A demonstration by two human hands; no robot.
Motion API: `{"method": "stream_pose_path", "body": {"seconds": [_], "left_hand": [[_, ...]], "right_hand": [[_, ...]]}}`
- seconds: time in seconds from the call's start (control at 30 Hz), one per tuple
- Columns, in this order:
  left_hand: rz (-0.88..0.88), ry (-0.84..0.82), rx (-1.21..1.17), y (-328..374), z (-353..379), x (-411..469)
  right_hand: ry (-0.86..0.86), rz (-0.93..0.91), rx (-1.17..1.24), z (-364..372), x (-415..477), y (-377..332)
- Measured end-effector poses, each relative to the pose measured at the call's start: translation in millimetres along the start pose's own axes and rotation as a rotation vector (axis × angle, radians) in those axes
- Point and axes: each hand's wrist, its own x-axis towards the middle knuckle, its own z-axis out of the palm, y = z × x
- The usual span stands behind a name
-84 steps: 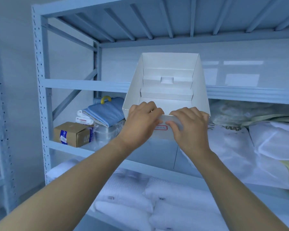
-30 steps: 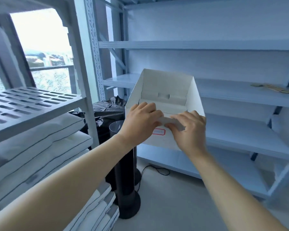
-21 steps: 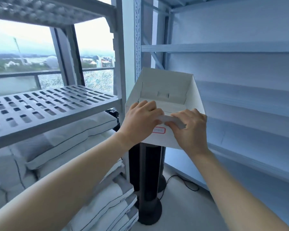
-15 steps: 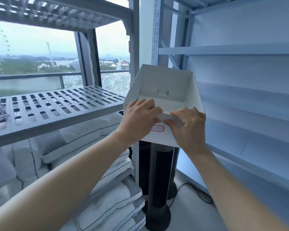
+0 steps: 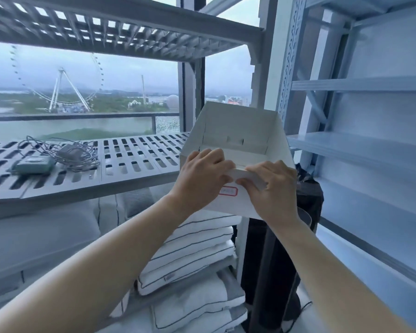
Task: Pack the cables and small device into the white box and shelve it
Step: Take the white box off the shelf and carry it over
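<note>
- We see a small label with a red border (image 5: 228,191) on the front wall of the white box (image 5: 240,131); its writing is too small to read.
- Both hands are closed on the front edge of the box: the left hand (image 5: 199,179) and the right hand (image 5: 273,188) grip a folded flap there, and the open box is in the air, tilted so that we look inside.
- The inside of the box, as far as it shows, is empty.
- The cables (image 5: 70,152) lie in a loose bundle on the slotted grey shelf (image 5: 135,159) to the left, well apart from the box, and the small green device (image 5: 33,164) lies just beside them.
- Behind this shelf we see a window with a river and a big wheel (image 5: 58,75) outside.
- Under the shelf lie stacked white cushions with dark stripes (image 5: 192,255).
- A black tower-shaped appliance (image 5: 274,260) stands on the floor below the box, and a pale blue metal rack (image 5: 370,145) is on the right.
</note>
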Motion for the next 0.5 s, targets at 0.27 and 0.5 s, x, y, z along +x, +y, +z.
{"method": "stream_pose_path", "body": {"seconds": [0.27,0.5], "left_hand": [[-0.050,-0.033,0.089,-92.4,-36.9,-29.4],[-0.037,-0.005,0.124,-155.4,-40.1,-32.2]], "right_hand": [[-0.021,0.001,0.108,84.7,14.9,-66.7],[-0.015,0.014,0.118,140.9,28.8,-93.9]]}}
